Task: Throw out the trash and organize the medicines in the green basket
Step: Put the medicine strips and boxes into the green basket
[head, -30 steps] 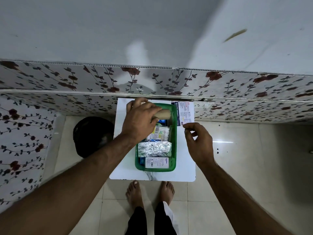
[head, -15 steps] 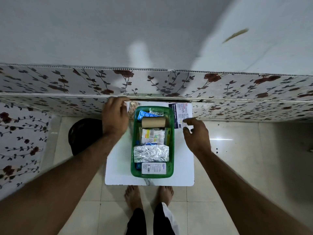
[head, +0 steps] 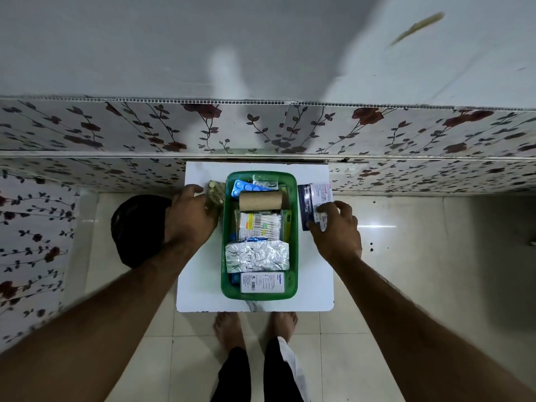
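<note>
The green basket (head: 293, 281) stands in the middle of a small white table (head: 200, 274). It holds a blue blister pack (head: 242, 188), a cardboard roll (head: 260, 200), a pack of cotton swabs (head: 260, 224), a crumpled silver foil strip (head: 256, 255) and a white box (head: 262, 282). My left hand (head: 190, 217) curls over a clear packet of yellowish pills (head: 216, 193) lying just left of the basket. My right hand (head: 338, 230) grips the near end of a blue and white medicine box (head: 314, 197) lying just right of the basket.
A black trash bin (head: 136, 227) stands on the tiled floor left of the table, partly behind my left forearm. The table's far edge meets a floral-patterned wall (head: 290, 132). My bare feet (head: 255, 326) are at the table's near edge.
My left hand let go of the cardboard roll, which now lies in the basket, and moved left onto the pill packet. My right hand closed on the medicine box's near end.
</note>
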